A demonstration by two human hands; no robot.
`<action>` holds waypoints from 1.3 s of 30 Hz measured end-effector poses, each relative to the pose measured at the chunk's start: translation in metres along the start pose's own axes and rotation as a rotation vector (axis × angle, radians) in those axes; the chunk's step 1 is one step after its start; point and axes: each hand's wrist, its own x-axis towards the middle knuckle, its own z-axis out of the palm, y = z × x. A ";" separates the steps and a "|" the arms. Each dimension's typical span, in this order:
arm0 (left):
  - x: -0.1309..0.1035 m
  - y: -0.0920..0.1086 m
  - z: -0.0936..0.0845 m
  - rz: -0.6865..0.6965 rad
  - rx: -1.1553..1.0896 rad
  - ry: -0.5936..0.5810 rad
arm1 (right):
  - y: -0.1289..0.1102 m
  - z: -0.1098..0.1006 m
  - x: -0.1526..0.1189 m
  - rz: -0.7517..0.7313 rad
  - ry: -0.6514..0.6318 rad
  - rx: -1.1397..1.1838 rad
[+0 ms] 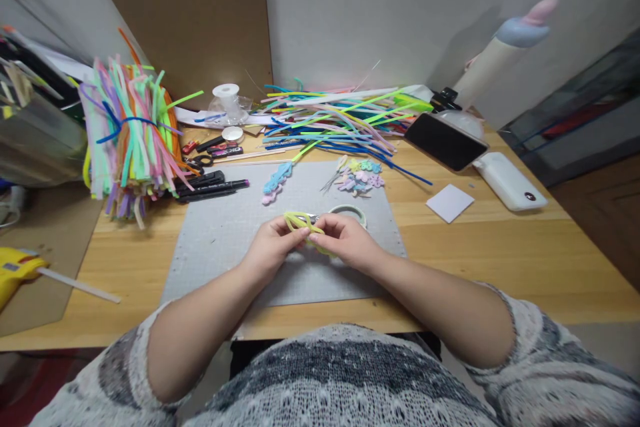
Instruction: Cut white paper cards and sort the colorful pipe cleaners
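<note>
Left hand point(280, 240) and right hand point(345, 240) meet over the grey mat point(220, 247), near the middle of the counter point(500, 267); the grip of each is closed on the yellow looped piece point(299, 221), thumbs and fingertips pinching it from its two sides, with loops standing above the fingers and a further yellow part showing below them; a metallic item, partly hidden, shows just behind the piece and cannot be identified; a pale ring-shaped item point(356, 209) lies on the mat just beyond the right hand, partly covered by it; farther back on the mat are a blue and pink braided strip point(277, 181), with a green stem running from its upper end, and a cluster of small pastel flower shapes point(361, 177) with thin wires at its left side; black pens point(215, 188) lie at the mat's upper left corner, beside a large bundle of coloured fuzzy stems point(135, 140) tied with a blue one; behind the mat, loose fuzzy stems point(340, 120) are spread in a heap, and a white spool point(227, 101) stands to the left of the heap; on the right side of the counter are a dark-screened phone point(445, 141), leaning, a white rounded device point(513, 181) and a white square pad point(450, 203); a yellow glue gun point(17, 270) with a pale stick lies at the far left, over a brown board point(50, 287)
</note>
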 end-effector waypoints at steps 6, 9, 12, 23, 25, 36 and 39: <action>0.002 0.006 -0.002 0.022 -0.026 0.036 | 0.000 -0.001 -0.001 -0.005 0.069 -0.098; 0.005 0.012 -0.007 0.034 0.019 0.053 | 0.001 -0.002 -0.001 -0.018 0.098 -0.182; 0.006 0.018 -0.012 0.023 0.052 0.004 | 0.000 -0.003 -0.002 -0.020 0.070 -0.192; 0.005 0.023 -0.012 -0.046 0.073 -0.155 | -0.004 -0.004 0.000 0.101 0.008 0.157; 0.005 0.022 -0.011 -0.028 0.088 -0.153 | -0.005 -0.005 0.000 0.111 -0.003 0.169; 0.003 0.017 -0.008 0.024 0.094 -0.150 | -0.006 -0.006 -0.001 0.080 0.031 0.103; 0.003 0.016 -0.010 0.012 0.131 -0.149 | -0.006 -0.006 -0.001 0.082 0.019 0.073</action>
